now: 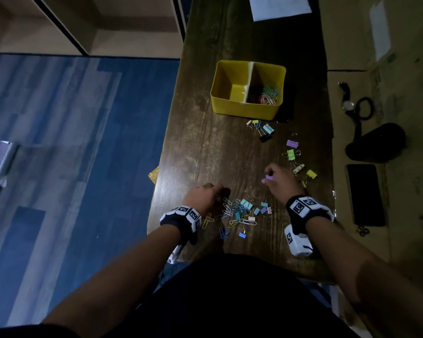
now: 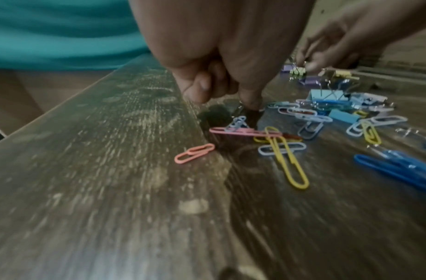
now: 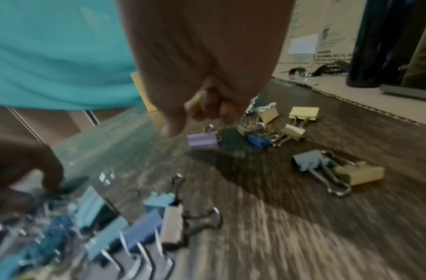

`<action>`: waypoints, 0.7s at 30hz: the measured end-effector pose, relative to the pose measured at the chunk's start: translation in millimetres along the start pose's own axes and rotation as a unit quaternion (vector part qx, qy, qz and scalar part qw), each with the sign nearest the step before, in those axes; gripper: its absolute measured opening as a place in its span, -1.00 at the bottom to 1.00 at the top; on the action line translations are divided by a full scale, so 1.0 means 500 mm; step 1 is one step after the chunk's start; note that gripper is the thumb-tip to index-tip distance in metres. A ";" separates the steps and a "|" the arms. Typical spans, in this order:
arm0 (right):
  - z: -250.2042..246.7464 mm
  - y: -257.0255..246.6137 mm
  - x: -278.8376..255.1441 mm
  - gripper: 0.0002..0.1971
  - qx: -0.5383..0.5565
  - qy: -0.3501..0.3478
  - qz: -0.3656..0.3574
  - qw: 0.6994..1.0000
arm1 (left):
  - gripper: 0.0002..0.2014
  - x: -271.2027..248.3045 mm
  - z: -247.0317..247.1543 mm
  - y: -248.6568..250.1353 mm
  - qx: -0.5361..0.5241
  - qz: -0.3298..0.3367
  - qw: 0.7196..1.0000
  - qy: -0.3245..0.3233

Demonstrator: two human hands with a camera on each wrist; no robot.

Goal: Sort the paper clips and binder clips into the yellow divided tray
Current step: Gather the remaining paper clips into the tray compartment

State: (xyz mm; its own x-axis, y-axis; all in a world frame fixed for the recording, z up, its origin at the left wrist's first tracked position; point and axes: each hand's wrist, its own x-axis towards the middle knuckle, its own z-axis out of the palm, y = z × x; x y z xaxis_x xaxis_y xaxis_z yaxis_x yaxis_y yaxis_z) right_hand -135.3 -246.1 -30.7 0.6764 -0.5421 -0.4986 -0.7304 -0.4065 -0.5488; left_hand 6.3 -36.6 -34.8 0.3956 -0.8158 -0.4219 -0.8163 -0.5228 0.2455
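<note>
The yellow divided tray stands mid-table; its right compartment holds several paper clips, and its left one looks empty. My left hand is at the left edge of the mixed clip pile. In the left wrist view, the left hand pinches a dark paper clip against the wood. My right hand hovers over the table to the right, fingers curled round a purple binder clip. In the right wrist view, the right hand is a closed fist with bits of clip showing inside.
Loose binder clips lie right of my right hand, and more sit just before the tray. A phone, black pouch and watch rest on cardboard at the right. The table edge drops to blue floor at the left.
</note>
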 end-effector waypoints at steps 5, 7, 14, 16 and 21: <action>0.002 0.023 -0.036 -0.77 -0.053 -0.137 -0.053 0.988 | -0.60 0.021 0.004 -0.008 0.010 0.006 0.999 -0.040; 0.007 0.051 -0.045 -0.76 -0.080 -0.129 -0.051 0.987 | -0.59 0.026 0.004 -0.010 -0.007 0.010 0.998 -0.054; 0.001 0.046 -0.039 -0.84 -0.059 -0.024 -0.052 0.997 | -0.60 0.010 0.012 -0.016 -0.011 0.031 0.999 -0.028; 0.012 0.030 -0.040 -0.76 -0.057 -0.060 -0.085 0.993 | -0.65 0.010 0.011 -0.007 -0.009 0.032 0.999 -0.029; 0.050 -0.005 -0.049 -0.65 -0.093 -0.144 -0.105 0.980 | -0.70 0.024 0.005 0.001 -0.003 0.011 0.998 -0.060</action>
State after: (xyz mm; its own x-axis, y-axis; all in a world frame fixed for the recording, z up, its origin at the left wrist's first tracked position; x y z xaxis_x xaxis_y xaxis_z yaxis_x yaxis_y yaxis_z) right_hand -148.0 -213.3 -33.9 0.7922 -0.2136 -0.5717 -0.5593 -0.6287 -0.5403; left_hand 9.6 -45.8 -41.9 0.3240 -0.7920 -0.5174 -0.8216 -0.5067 0.2611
